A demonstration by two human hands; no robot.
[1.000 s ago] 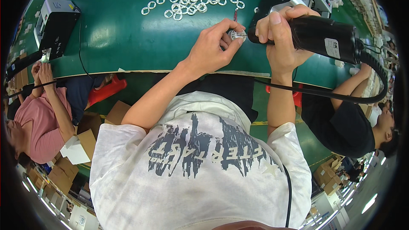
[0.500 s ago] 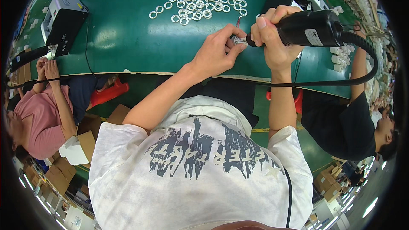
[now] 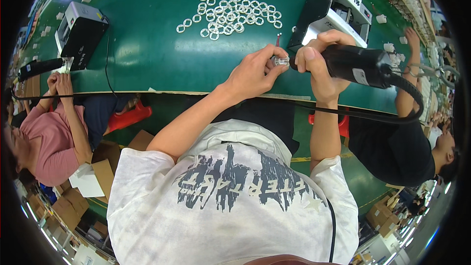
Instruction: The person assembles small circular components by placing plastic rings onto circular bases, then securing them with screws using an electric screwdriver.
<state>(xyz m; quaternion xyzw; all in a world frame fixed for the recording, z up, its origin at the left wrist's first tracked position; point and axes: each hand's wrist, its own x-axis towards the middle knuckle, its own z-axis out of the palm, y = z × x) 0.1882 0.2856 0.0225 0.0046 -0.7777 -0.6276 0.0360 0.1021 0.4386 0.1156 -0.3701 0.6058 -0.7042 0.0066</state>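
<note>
On black tool [image 3: 354,62], white label [image 3: 360,76]

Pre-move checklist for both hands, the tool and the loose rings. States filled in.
1. Left hand pinching the small clear part: ok, held between thumb and fingers.
2. Right hand around the black handheld tool: ok.
3. Tool's nose seated in the part: cannot tell; it points at the part, but the contact is too small to read.
4. Reddish wires joined to the part: cannot tell; lower end hidden at the fingers.
5. White rings clear of both hands: ok, piled apart.
6. Tool cable clear of right forearm: cannot tell; they overlap in this view.
</note>
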